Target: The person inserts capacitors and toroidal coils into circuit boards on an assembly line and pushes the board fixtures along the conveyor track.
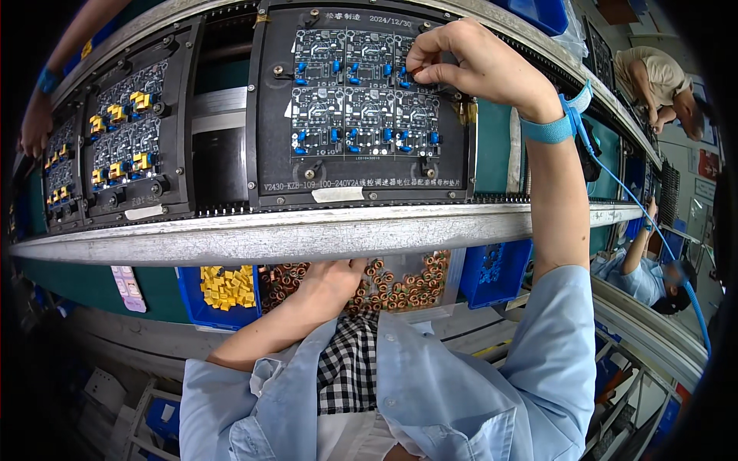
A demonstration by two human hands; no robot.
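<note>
My right hand is closed in a pinch over the upper right of a printed circuit panel. A small reddish-brown piece, apparently a copper-wound ring coil, shows between thumb and forefinger, mostly covered. The panel carries several boards with blue disc parts and sits in a black carrier tray. Below the metal rail, my left hand reaches into a clear bin of copper-wound ring coils. The rail's edge and the hand itself hide its fingertips. A blue wrist strap circles my right wrist.
Left of the coils stands a blue bin of yellow parts; right, another blue bin holds small blue parts. The silver rail crosses between bins and line. Another carrier has yellow-fitted boards. A blue cord trails right. Other people work nearby.
</note>
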